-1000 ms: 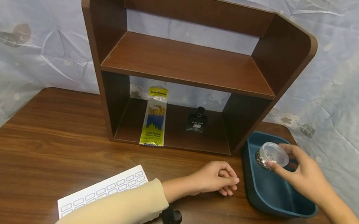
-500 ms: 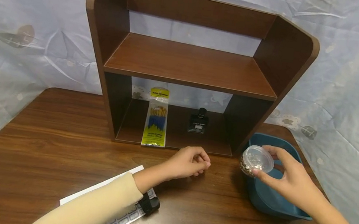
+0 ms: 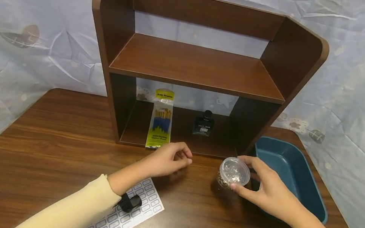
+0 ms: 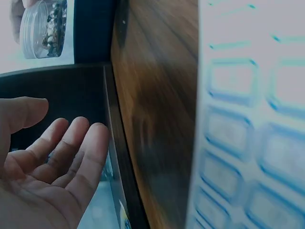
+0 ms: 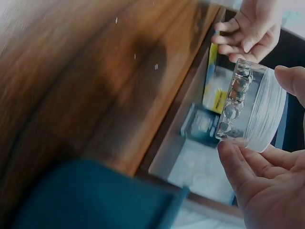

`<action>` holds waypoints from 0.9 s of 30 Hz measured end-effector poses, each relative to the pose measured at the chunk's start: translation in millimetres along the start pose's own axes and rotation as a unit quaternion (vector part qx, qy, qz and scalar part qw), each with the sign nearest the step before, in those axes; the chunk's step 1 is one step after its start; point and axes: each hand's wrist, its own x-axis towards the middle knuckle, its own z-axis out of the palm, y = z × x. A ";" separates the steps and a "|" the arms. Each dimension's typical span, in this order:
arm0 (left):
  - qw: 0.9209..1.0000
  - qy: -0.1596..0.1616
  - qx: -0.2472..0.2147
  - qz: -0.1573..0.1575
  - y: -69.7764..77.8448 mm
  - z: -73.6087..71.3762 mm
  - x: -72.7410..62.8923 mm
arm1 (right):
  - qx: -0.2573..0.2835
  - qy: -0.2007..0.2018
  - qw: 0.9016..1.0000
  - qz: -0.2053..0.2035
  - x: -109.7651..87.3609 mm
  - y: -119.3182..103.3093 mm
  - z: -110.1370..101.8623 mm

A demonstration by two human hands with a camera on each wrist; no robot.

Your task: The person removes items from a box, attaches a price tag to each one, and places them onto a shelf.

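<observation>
My right hand grips a small round clear plastic jar by its lid, thumb on one side and fingers on the other. Shiny metallic pieces fill part of the jar, as the right wrist view shows. The jar hangs above the table, left of the blue bin. My left hand is held over the table in front of the shelf, its fingers loosely bent around nothing. Below the left forearm lies a white sheet of blue-outlined labels, partly hidden by the sleeve.
A brown two-tier wooden shelf stands at the back of the table. On its lower tier are a yellow pack of artist brushes and a dark square bottle. A patterned cloth hangs behind.
The right hand has carried the jar leftward out from over the blue bin to above the table. The left hand has drawn back to the left, uncovering more of the label sheet's right side.
</observation>
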 end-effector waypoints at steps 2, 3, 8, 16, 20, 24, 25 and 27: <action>1.000 0.000 0.015 0.003 -4.7 -3.9 -4.7 | 0.002 -0.003 1.000 -0.005 1.8 -2.7 6.4; 1.000 0.001 0.023 0.005 -6.7 -5.8 -7.2 | -0.003 -0.002 1.000 -0.009 2.6 -4.0 9.4; 0.998 0.004 0.058 0.005 -14.0 -16.3 -20.5 | -0.011 -0.002 1.000 -0.023 7.1 -9.3 24.1; 0.994 0.010 0.105 -0.005 -22.0 -31.4 -42.6 | 0.068 -0.034 0.996 -0.045 14.0 -14.0 48.0; 0.992 0.014 0.121 -0.028 -24.8 -40.5 -54.1 | 0.068 -0.036 0.996 -0.051 16.8 -16.3 58.6; 0.984 0.015 0.162 -0.073 -26.9 -48.1 -66.2 | 0.053 -0.030 0.996 -0.061 19.2 -19.1 67.2; 0.981 0.014 0.173 -0.083 -27.4 -49.6 -69.4 | 0.048 -0.029 0.996 -0.063 19.5 -19.8 69.1; 0.976 0.009 0.189 -0.106 -27.7 -52.0 -76.0 | 0.044 -0.029 0.996 -0.065 20.4 -21.1 72.5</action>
